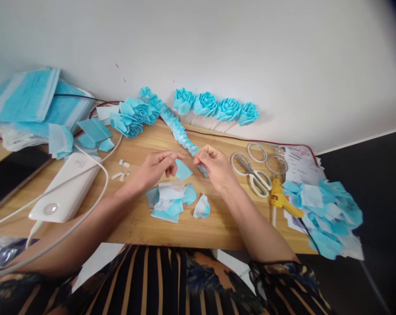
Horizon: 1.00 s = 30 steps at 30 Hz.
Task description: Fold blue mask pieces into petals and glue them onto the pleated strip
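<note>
My left hand hovers over the wooden table, fingers pinched on a small blue paper square. My right hand is closed in a pinch on the near end of a long chain of folded blue paper pieces, which runs back and left to a bunch of blue folded paper. Just below both hands lies a small pile of loose blue and white paper pieces, with a single folded piece to its right.
Several finished blue paper flowers lean on the wall. White-handled scissors, tape rings and a yellow glue gun lie right. Paper scraps cover the right edge. A white power bank with cable and blue sheet stacks sit left.
</note>
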Available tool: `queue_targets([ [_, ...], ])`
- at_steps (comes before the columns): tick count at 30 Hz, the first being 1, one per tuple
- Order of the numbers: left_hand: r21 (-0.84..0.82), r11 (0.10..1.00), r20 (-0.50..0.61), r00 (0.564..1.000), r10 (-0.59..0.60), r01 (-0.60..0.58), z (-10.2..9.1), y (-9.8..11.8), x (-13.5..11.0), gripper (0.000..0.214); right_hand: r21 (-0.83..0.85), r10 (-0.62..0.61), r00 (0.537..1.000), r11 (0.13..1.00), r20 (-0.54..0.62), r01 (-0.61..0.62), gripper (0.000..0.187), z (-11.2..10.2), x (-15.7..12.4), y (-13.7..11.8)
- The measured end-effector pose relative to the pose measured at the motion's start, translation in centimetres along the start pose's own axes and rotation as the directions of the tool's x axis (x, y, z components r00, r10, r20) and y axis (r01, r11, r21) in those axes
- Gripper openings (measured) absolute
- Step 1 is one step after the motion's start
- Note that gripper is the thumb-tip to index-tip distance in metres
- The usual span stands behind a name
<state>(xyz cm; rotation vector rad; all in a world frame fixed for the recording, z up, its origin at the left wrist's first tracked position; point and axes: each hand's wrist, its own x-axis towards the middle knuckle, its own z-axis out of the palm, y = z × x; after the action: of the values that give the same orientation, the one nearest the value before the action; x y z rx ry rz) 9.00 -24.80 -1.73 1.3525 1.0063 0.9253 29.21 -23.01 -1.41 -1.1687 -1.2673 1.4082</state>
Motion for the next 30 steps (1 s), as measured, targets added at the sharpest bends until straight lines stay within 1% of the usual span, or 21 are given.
queue_targets([
  [3, 0.03, 1.0, -0.007, 1.0, 0.007, -0.007, 0.1, 0.0, -0.1, 0.039, 0.033, 0.08, 0.996, 0.996, 0.033, -0.081, 0.045, 0.2, -0.1, -0.3],
  [6, 0.09, 0.995, 0.006, 0.999, 0.038, -0.039, 0.2, 0.1, -0.3, 0.037, 0.035, 0.1, 0.993, 0.994, 0.058, -0.102, 0.04, 0.4, -0.2, -0.7],
  [9, 0.121, 0.99, 0.048, 0.997, 0.065, -0.071, 0.3, 0.4, -0.7, 0.036, 0.068, 0.09, 0.994, 0.993, 0.068, -0.095, 0.034, 0.4, -0.1, -0.7],
  [12, 0.154, 0.983, 0.084, 0.993, 0.087, -0.1, 0.5, 0.6, -0.9, 0.035, 0.091, 0.072, 0.996, 0.993, 0.045, -0.076, 0.034, 0.3, 0.1, -0.6],
  [18, 0.266, 0.949, 0.177, 0.976, 0.125, -0.17, 0.8, 0.0, -0.8, 0.034, 0.046, 0.04, 0.999, 0.998, 0.014, -0.041, 0.037, 0.2, 0.5, -0.5],
  [23, 0.301, 0.933, 0.245, 0.961, 0.124, -0.197, 0.9, -0.4, -0.9, 0.034, 0.005, 0.027, 0.999, 1.0, 0.038, -0.027, 0.034, 0.2, 0.8, -0.4],
  [30, 0.334, 0.914, 0.261, 0.954, 0.145, -0.23, 1.0, -0.9, -0.9, 0.032, -0.077, 0.005, 0.999, 0.997, 0.043, -0.002, 0.037, 0.7, 1.1, -0.7],
])
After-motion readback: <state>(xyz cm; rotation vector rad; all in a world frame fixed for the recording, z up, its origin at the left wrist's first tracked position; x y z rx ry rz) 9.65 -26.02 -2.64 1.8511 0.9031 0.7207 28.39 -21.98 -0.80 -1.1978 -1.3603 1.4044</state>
